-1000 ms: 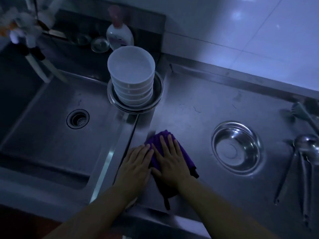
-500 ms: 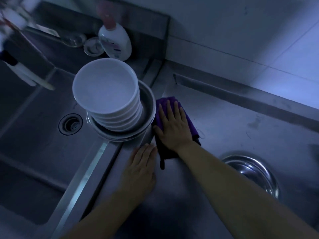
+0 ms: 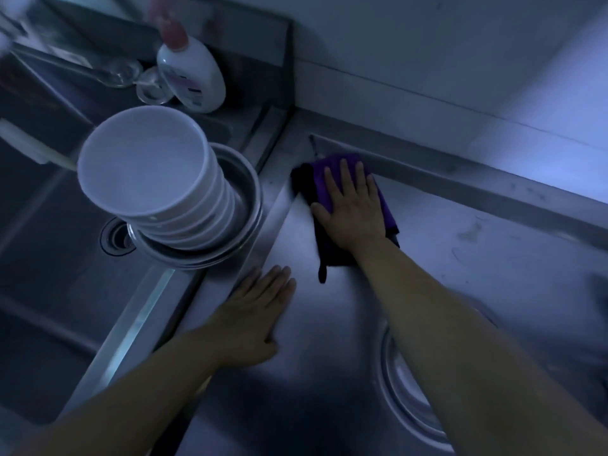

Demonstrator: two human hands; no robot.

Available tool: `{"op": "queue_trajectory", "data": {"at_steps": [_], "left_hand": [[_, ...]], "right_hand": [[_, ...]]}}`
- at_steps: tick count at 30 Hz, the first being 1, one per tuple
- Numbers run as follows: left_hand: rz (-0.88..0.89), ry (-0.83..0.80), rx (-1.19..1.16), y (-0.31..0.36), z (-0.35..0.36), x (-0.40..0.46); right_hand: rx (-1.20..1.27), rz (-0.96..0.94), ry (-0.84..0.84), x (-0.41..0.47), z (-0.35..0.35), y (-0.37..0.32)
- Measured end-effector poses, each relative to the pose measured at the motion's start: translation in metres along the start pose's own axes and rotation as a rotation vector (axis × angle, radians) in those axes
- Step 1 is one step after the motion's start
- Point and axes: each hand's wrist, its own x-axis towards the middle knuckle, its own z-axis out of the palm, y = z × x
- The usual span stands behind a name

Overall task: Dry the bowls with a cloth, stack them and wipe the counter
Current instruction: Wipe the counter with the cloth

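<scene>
**Cloth pressed flat at the counter's far corner**

Cloth [image 3: 332, 179], purple with a dark underside, lay spread on the steel counter [image 3: 460, 258] beneath the right hand [image 3: 353, 209]. That hand pressed down on it with fingers straight and slightly apart, palm flat, curling round nothing. Beyond its fingertips ran the raised back ledge of the counter, and the cloth's far edge sat just beside that ledge. A dark loop of the cloth trailed back past the wrist.

The left hand [image 3: 253, 311] rested flat on the bare counter, nearer the person than the right hand and to its left, fingers straight and close together, holding nothing. It lay apart from the cloth.

Just beyond the left hand's fingertips stood the stacked white bowls [image 3: 144, 159], nested upright inside shallow metal dishes [image 3: 243, 205] at the edge of the sink [image 3: 49, 274]. The sink drain [image 3: 113, 238] showed partly behind the stack.

Farther off, beyond the bowls, a white bottle [image 3: 194, 77] with a pink cap stood beside some clear glass pieces, too blurred to tell apart. Under the right forearm, a round metal bowl [image 3: 404, 383] showed only in part.
</scene>
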Motion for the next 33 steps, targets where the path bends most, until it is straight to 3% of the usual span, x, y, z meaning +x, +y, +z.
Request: {"op": "queue_trajectory", "data": {"at_steps": [5, 14, 21, 33], "left_hand": [[0.014, -0.014, 0.055, 0.007, -0.009, 0.001], [-0.016, -0.209, 0.053, 0.009, -0.013, 0.004], [0.0, -0.257, 0.006, 0.008, -0.015, 0.004], [0.027, -0.126, -0.054, 0.004, -0.009, -0.001]], "right_hand": [[-0.045, 0.143, 0.001, -0.055, -0.008, 0.073], [-0.036, 0.533, 0.0, -0.143, -0.02, 0.176], [0.068, 0.885, -0.021, -0.148, -0.017, 0.143], [-0.018, 0.273, -0.037, -0.09, 0.003, 0.0]]}}
